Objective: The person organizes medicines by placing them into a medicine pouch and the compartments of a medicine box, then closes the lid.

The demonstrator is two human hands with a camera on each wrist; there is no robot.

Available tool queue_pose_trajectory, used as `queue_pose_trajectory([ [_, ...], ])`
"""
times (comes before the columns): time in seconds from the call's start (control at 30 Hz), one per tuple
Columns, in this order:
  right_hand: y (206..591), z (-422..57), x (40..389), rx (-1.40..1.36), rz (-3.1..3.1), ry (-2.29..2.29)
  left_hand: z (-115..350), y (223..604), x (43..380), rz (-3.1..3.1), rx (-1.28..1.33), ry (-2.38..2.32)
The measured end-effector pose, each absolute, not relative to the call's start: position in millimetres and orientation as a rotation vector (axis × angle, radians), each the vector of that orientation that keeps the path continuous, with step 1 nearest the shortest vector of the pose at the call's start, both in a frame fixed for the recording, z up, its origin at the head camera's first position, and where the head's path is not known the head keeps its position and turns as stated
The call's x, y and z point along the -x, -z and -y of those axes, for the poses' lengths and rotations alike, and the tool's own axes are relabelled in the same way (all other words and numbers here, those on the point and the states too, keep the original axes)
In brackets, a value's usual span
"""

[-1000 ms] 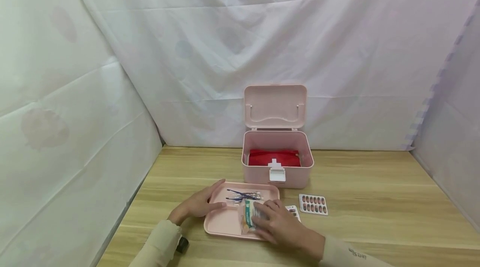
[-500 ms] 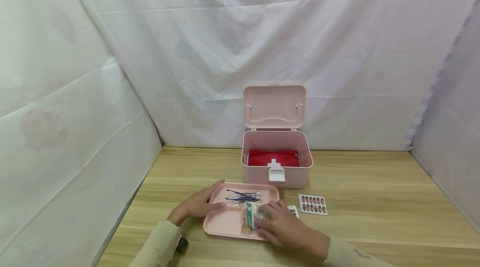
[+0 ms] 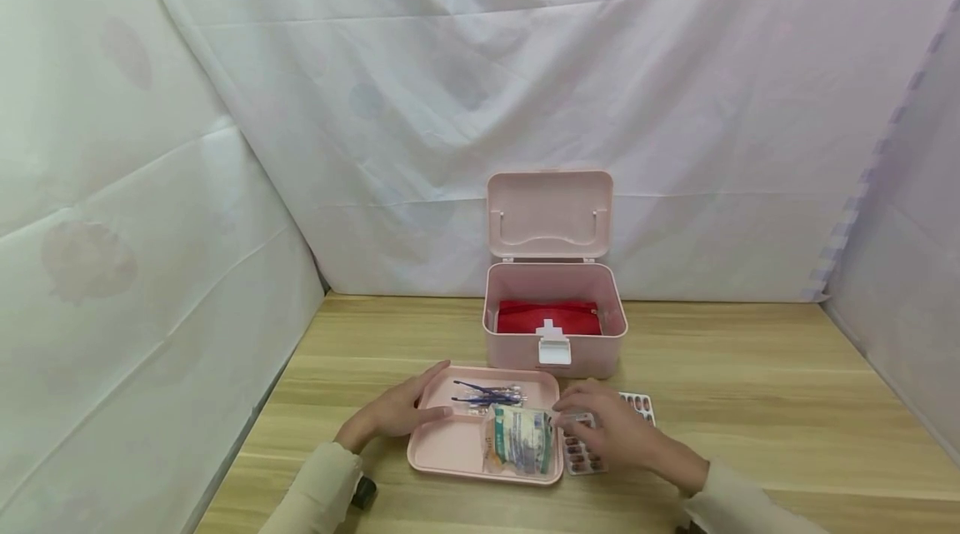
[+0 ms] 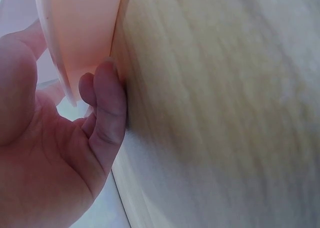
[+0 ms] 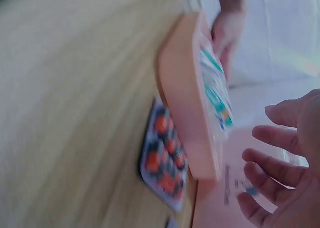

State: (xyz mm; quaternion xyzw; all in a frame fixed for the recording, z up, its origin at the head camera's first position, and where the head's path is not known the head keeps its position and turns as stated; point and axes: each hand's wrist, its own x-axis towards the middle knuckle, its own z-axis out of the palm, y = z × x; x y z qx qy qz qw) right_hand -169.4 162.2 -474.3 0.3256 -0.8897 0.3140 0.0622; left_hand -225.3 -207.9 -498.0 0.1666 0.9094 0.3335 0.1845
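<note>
A pink tray (image 3: 447,446) lies on the table. My left hand (image 3: 396,411) holds its left edge, the thumb over the rim and curled fingers against the outer wall in the left wrist view. In the tray's front right part rests a clear packet (image 3: 522,440) with green and white print. Behind it lie thin dark blue sticks, perhaps tweezers (image 3: 487,395), and small clear-wrapped items. My right hand (image 3: 618,427), fingers spread and loosely bent, hovers right of the tray with nothing in it. Below it is a capsule blister pack (image 3: 583,456), partly covered.
Behind the tray stands a pink first-aid box (image 3: 517,353) with its lid (image 3: 551,213) raised and a red pouch (image 3: 536,318) inside. A second blister pack (image 3: 639,403) lies to the right, partly hidden by my right hand. White curtains hang around the table.
My right hand has let go of the packet in the tray and moved right, over the blister packs. My left hand stays at the tray's left edge.
</note>
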Motion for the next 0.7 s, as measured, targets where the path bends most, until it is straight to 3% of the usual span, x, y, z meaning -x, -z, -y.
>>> queue_pose_trajectory([
  [0.33, 464.6, -211.1, 185.5, -0.700, 2.837, -1.203, 208.0, 498.1, 227.9, -2.566, -0.484, -0.941],
  [0.7, 469.8, -252.2, 201.7, -0.597, 2.966, -1.210, 208.5, 499.8, 227.2, -2.567, -0.495, -0.933],
])
